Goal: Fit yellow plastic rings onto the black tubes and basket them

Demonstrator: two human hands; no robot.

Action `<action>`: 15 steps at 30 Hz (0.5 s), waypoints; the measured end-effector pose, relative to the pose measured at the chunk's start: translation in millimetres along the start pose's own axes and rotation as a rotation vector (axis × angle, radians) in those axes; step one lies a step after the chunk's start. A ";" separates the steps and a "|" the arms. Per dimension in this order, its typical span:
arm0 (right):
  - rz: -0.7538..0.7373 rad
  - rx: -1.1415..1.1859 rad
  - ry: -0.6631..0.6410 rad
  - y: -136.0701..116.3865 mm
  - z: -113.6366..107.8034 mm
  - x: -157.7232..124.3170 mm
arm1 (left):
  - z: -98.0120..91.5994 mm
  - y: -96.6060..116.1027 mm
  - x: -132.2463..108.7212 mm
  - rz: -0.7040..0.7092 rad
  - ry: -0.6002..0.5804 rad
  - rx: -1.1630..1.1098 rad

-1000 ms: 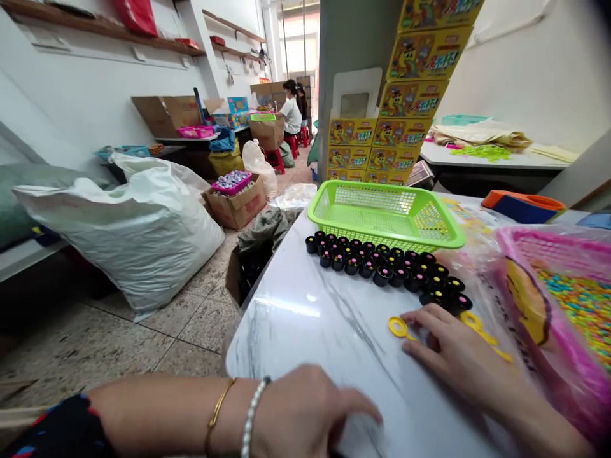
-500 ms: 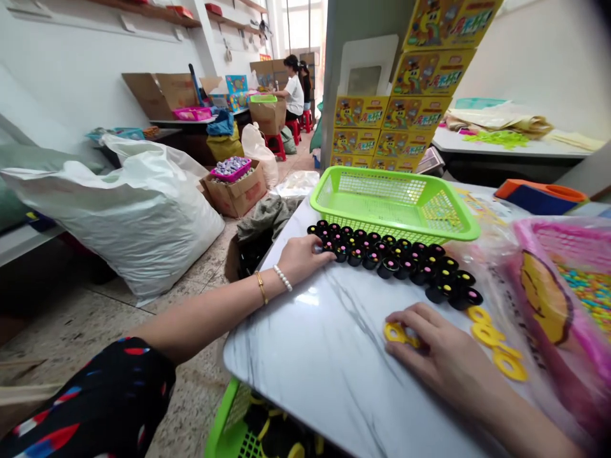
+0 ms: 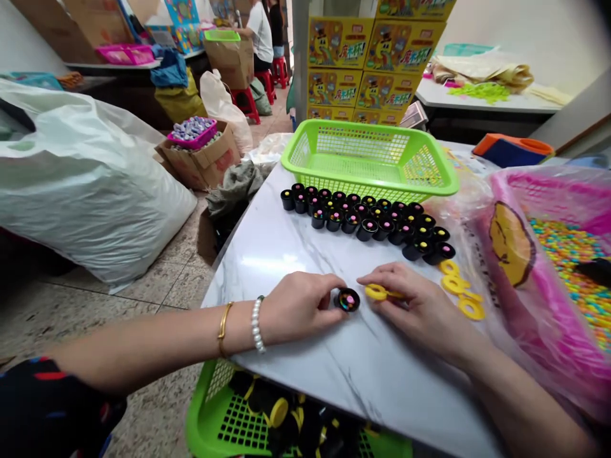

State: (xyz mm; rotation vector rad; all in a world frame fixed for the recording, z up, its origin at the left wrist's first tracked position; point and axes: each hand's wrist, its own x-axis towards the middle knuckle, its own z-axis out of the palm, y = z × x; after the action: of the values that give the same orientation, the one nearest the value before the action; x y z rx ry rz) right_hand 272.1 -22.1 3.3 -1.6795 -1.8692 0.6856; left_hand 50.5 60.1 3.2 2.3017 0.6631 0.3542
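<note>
My left hand [image 3: 303,305] pinches a small black cup [image 3: 347,299] with colourful candies inside, close above or on the marble-patterned table [image 3: 281,254]. Just to the right, my right hand [image 3: 410,302] is closed on yellow rings [image 3: 376,292]; how many it holds I cannot tell. Rows of the same black cups [image 3: 367,229], with pink or yellow candies on top, stand farther back. More yellow ring pieces [image 3: 470,308] lie to the right of my right hand.
A green basket [image 3: 370,187] stands behind the cups. At right is a pink basket [image 3: 563,191] of candies in clear plastic. Below the table edge, another green basket [image 3: 200,407] holds black and yellow pieces. Yellow boxes [image 3: 338,44] are stacked behind; people sit in the background.
My left hand has drawn back from the rows toward me, bringing a black cup near the right hand. The right hand still holds the yellow rings. The view has tilted down.
</note>
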 end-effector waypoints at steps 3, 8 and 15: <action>-0.057 -0.030 -0.157 -0.4 -11.7 -2.9 | 5.7 -4.9 3.4 -0.024 0.014 -0.025; -0.087 -0.171 -0.086 0.9 -11.1 -4.1 | 3.9 -7.9 2.6 -0.020 0.026 -0.035; -0.168 -0.278 -0.005 5.9 -3.0 0.6 | 3.9 -8.1 6.8 -0.013 0.013 -0.068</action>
State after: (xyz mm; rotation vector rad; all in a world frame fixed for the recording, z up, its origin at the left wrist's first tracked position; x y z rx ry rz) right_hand 278.3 -20.9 1.5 -1.6582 -2.1594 0.3752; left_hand 54.9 66.7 -4.9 2.2310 0.6628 0.3802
